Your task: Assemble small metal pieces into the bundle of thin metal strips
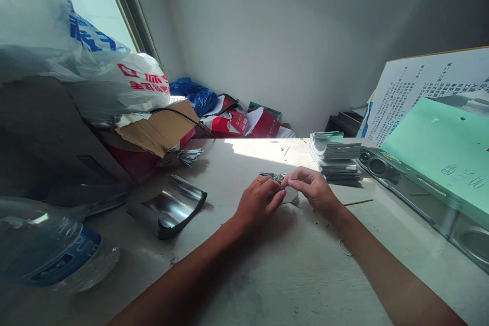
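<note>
My left hand [262, 196] is closed over a bundle of thin grey wire-like strips [269, 176] at the middle of the table. Thumb and forefinger of my right hand [311, 188] are pinched together close to the left fingertips, at the same bundle. What lies between the right fingertips is too small to make out. Beneath the fingers shows a small pale piece [291, 195], with more strip ends sticking out below it. A thin wooden stick [358, 202] lies by my right wrist, and a rubber band [345, 248] rests near that forearm.
A curved shiny metal piece [179, 209] lies left of my hands. Beyond my right hand are stacked paper bundles [336, 155]. A green folder [439, 147] leans at right. A clear plastic bottle [49, 244], a cardboard box [160, 127] and another strip bundle [187, 156] are at left.
</note>
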{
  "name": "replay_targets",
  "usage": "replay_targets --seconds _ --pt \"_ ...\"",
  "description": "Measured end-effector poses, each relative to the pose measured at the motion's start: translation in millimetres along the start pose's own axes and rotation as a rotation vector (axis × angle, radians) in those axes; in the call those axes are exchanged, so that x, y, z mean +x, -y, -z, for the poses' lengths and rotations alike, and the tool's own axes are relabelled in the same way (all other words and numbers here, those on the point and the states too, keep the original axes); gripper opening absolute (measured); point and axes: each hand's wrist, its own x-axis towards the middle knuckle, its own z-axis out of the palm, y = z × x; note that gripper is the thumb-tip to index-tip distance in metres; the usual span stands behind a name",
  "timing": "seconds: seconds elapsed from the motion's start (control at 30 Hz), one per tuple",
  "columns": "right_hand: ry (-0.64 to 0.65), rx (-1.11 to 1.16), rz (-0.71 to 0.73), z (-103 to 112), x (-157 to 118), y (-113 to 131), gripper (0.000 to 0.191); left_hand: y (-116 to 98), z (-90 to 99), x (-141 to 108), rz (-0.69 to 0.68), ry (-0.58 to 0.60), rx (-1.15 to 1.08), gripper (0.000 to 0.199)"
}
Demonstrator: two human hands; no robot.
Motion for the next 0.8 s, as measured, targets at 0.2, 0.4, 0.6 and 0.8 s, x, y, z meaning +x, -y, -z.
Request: replay_targets --seconds 0.2,0.4,0.6,0.8 --pt "-0.178 -0.013 -0.075 12 5 -5 0.030 32 -1.3 6 -0.077 0.107 0.098 0.055" --pt "-0.095 -0.142 -0.126 8 2 -2 0.032 39 -6.0 5 -0.020 0.109 0.076 0.050" --pt "0.161 -0.526 -0.082 9 0 -2 0.031 35 -0.7 7 0.004 0.125 0.080 0.038" --pt "0.150 -1.085 -0.067 10 0 -9 0.028 36 -2.1 6 -0.005 0.134 0.081 0.039"
